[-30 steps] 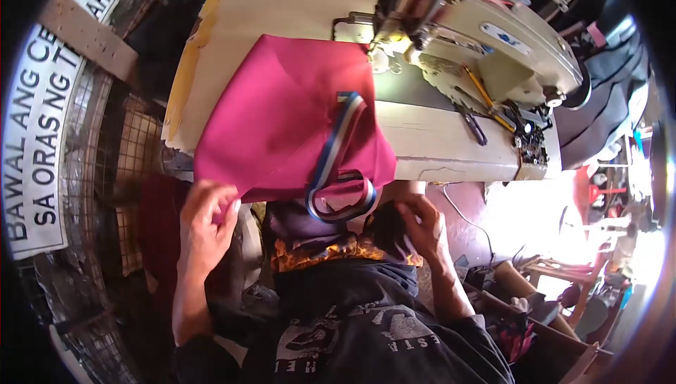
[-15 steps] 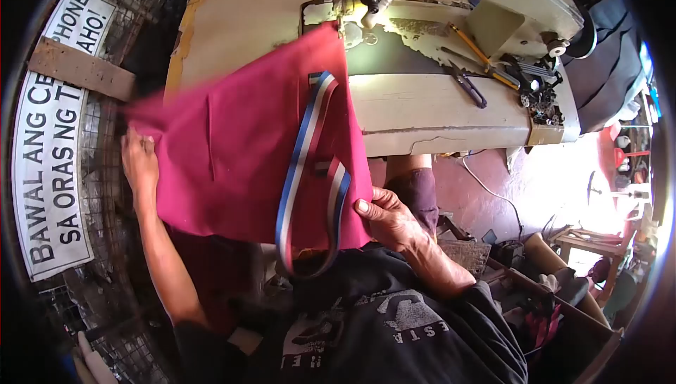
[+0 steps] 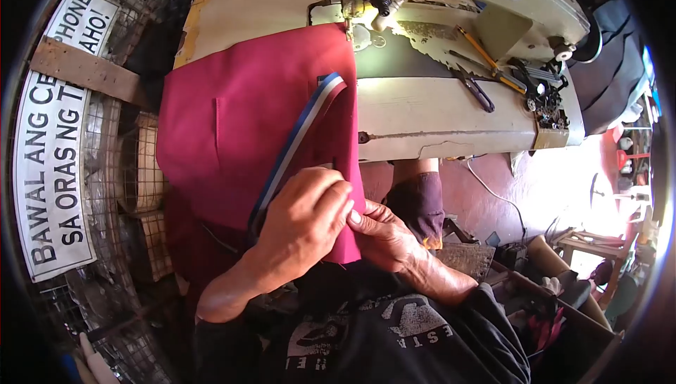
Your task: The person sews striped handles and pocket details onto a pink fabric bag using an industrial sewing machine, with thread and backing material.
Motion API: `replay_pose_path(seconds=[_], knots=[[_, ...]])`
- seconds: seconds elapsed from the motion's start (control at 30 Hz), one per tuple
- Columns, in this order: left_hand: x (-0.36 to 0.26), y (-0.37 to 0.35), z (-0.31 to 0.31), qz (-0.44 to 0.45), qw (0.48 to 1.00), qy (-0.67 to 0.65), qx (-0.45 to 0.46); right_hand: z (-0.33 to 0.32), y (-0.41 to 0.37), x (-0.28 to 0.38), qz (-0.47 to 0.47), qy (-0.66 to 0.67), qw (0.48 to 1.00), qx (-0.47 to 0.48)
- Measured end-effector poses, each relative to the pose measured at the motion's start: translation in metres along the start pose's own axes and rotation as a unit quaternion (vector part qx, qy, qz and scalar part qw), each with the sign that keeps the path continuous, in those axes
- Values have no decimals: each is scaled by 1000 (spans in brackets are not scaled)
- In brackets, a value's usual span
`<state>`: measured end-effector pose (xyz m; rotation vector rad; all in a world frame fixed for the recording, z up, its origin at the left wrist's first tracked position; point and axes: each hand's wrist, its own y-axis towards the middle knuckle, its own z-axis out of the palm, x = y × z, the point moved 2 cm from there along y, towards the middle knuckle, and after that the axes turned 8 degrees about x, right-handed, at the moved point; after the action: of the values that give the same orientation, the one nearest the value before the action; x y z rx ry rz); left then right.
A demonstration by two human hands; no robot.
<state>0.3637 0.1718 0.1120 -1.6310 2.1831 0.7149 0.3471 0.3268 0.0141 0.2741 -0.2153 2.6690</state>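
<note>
On one side we see wire mesh (image 3: pixel 144 166) carrying white signs (image 3: pixel 49 180) in black capitals, with a brown board (image 3: pixel 88 71) crossing them. Beyond, the floor (image 3: pixel 486 197) looks pinkish, with a thin cable (image 3: pixel 496 194) on it. Glaring light washes out the far side, near a wooden stand (image 3: pixel 598 240).

On my feed the person wears a black shirt (image 3: pixel 366 352) with a cracked, whitish print (image 3: pixel 405 317) across the front; I can make out "ESTA" upside down, and more pale letters I can't read fully. The dark right sleeve (image 3: pixel 489 328) and left sleeve (image 3: pixel 225 349) leave both forearms bare. Lower down I see dark purple legwear (image 3: pixel 417 201), patterned with orange, flame-like shapes (image 3: pixel 431 242) along its edge.
</note>
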Motion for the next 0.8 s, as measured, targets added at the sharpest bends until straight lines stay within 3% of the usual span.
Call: replay_pose_path(seconds=[0.07,0.33,0.7,0.8], knots=[[2,-3,1,-39,998,-14,-45,1,2,-3,12,10,1000,12],[-6,1,6,-95,987,117,-51,-4,11,-18,8,6,999,43],[-3,1,13,-59,987,139,-49,-6,13,-18,13,5,1000,26],[-3,1,9,-46,988,142,-39,-20,10,-14,44,-153,987,-33]])
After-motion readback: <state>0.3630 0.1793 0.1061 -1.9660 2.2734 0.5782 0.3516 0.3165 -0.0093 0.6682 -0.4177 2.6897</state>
